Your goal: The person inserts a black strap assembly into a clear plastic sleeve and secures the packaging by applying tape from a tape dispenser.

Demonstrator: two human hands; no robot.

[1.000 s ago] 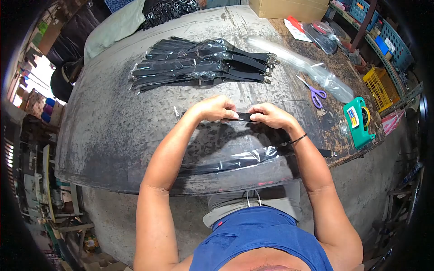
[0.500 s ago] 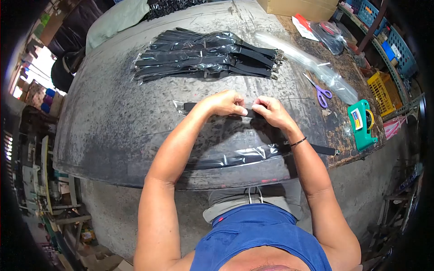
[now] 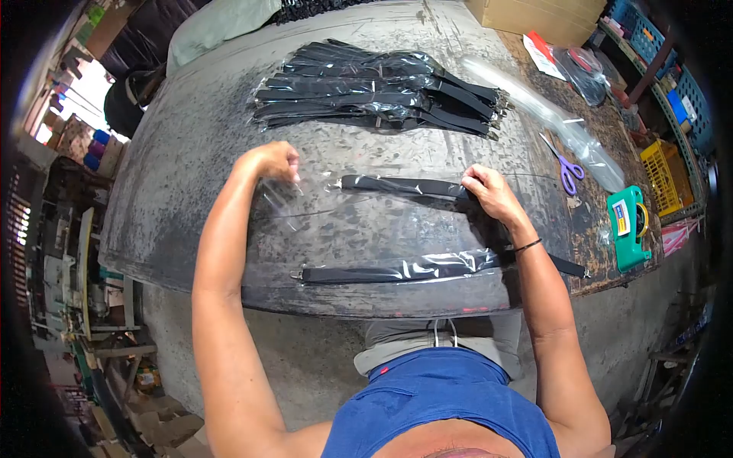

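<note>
My left hand (image 3: 273,162) is closed, with a faint piece of clear plastic film (image 3: 281,204) hanging at its fingers. To its right, a black elastic strap (image 3: 401,185) with a metal clip at its left end lies across the table, glossy as if inside clear plastic. My right hand (image 3: 492,195) pinches the right end of this strap, which is partly hidden under the fingers. Closer to my body lies a second black strap (image 3: 366,273) in a clear sleeve, its right part passing beneath my right forearm.
A pile of wrapped black straps (image 3: 366,88) lies toward the back of the table (image 3: 183,183). On the right are a long clear plastic roll (image 3: 557,126), purple-handled scissors (image 3: 569,174) and a green tape dispenser (image 3: 628,229). A cardboard box (image 3: 534,17) stands at the back.
My left hand has moved away to the left, off the strap, with clear film at its fingers. My right hand stays on the strap's right end. The whole view has shifted slightly.
</note>
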